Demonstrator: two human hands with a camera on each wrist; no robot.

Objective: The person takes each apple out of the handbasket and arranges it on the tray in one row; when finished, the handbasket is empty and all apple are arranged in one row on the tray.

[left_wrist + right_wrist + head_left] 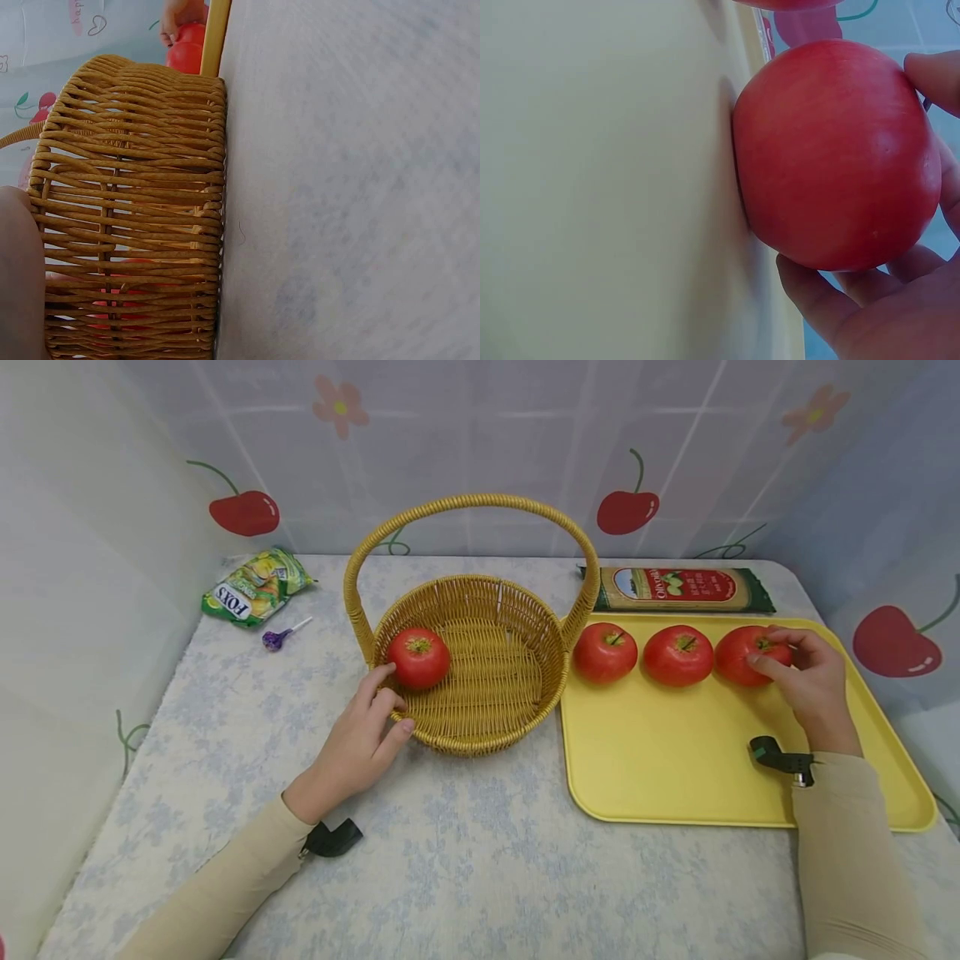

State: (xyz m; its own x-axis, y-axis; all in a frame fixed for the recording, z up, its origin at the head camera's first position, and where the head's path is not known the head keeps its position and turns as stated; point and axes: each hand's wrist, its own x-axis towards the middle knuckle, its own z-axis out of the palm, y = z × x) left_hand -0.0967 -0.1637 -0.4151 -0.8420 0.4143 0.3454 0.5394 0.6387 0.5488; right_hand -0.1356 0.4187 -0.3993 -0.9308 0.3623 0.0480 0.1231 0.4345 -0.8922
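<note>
In the head view, my left hand (358, 739) holds the near-left rim of a woven wicker basket (487, 745), its fingertips bent over the edge. A red apple (418, 658) sits in the basket's left side, close to those fingers. My right hand (816, 681) grips the rightmost apple (738, 657) on a yellow tray (675, 760). Thumb and fingers lie around that apple (836, 157) in the right wrist view, where it appears to rest on the tray. To its left stand a middle apple (678, 657) and a left apple (604, 653).
Behind the tray lies a noodle packet (678, 590). At the back left are a green candy bag (258, 587) and a purple lollipop (276, 639). The basket's tall handle (472, 502) arches over its opening. Walls with printed cherries border the table.
</note>
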